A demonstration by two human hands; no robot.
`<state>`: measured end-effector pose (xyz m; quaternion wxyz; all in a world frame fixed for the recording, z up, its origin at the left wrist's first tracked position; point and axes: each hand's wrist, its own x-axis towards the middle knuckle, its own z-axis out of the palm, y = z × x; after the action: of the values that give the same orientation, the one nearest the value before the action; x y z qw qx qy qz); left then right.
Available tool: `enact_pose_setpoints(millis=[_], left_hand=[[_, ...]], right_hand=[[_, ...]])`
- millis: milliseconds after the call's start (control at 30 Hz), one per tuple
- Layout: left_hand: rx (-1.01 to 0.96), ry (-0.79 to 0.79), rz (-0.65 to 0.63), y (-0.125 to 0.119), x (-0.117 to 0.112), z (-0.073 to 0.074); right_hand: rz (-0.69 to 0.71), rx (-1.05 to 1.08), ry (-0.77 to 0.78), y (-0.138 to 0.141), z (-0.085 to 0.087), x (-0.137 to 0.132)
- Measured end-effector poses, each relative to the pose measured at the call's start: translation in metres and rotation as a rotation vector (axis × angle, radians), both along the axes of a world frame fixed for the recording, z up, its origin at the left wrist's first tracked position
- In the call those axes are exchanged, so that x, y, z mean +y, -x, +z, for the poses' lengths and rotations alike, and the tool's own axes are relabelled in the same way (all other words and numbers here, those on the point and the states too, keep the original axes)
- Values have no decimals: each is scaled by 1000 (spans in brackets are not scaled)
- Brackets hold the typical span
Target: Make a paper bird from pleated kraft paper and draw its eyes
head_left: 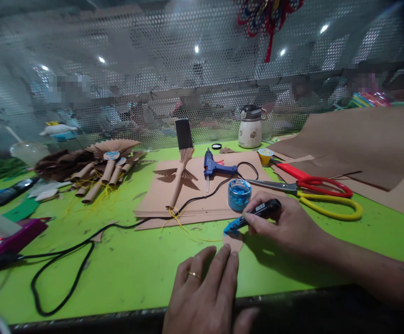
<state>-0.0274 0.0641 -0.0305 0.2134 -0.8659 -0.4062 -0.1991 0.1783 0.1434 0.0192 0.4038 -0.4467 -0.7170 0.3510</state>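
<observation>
My right hand (285,225) grips a black marker with a blue tip (252,216), its tip touching a small brown paper disc (234,241) on the green table (125,264). My left hand (205,287) lies flat with its fingers stretched out, fingertips pressing the near edge of the disc; a ring sits on one finger. Just beyond the marker stands a small open pot of blue paint (239,194).
A stack of brown card (195,195) holds a folded paper figure (179,178) and a blue glue gun (214,168) with a black cord (66,260). Red and yellow scissors (313,190) lie right. More paper figures (100,171) at left, a white jar (250,127) behind, mesh wall beyond.
</observation>
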Motion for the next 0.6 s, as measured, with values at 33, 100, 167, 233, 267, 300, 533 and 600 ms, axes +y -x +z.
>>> enact_pose_setpoints(millis=[33, 100, 167, 233, 267, 300, 533, 600], left_hand=[[2, -1, -1, 0, 0, 0], [4, -6, -3, 0, 0, 0], [3, -11, -3, 0, -1, 0], [1, -10, -3, 0, -1, 0], [1, -7, -2, 1, -1, 0], [2, -4, 1, 1, -1, 0], [1, 4, 3, 1, -1, 1], [-4, 10, 4, 1, -1, 1]], right_hand=[[-2, 1, -2, 0, 0, 0], [-5, -1, -10, 0, 0, 0], [-8, -6, -17, -1, 0, 0], [-12, -9, -17, -2, 0, 0], [-11, -9, -14, -2, 0, 0], [-9, -7, -11, -2, 0, 0], [-18, -14, -17, -2, -1, 0], [-27, -34, -29, -3, -1, 1]])
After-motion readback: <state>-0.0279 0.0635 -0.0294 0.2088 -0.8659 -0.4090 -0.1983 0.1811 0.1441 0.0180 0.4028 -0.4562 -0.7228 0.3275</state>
